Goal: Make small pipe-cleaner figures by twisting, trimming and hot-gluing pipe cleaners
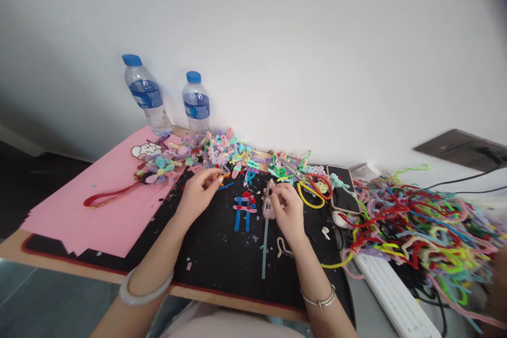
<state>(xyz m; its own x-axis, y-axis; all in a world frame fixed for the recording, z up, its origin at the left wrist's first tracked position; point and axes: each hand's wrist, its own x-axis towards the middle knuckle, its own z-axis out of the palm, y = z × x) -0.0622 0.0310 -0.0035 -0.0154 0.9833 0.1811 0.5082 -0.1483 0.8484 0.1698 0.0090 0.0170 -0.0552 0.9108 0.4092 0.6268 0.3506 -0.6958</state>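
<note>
My left hand (201, 193) is over the black mat (214, 253), thumb and fingers pinched on a small orange piece (224, 175). My right hand (287, 208) is closed at a small dark piece (271, 191), above a pale, clear item (268, 207) whose make-up I cannot make out. A translucent glue stick (264, 253) runs from that item toward me. Between the hands lies a flat figure of blue, pink and red fuzzy stems (245, 208). Yellow-and-red-handled scissors (317, 190) rest just right of my right hand.
Two water bottles (146, 92) (196, 103) stand by the wall. Pink paper (99, 200) bears a red strap (106, 198). Fuzzy-stem pieces (217, 150) line the back. At right are a phone (343, 190), a stem heap (428, 216) and a white power strip (396, 296).
</note>
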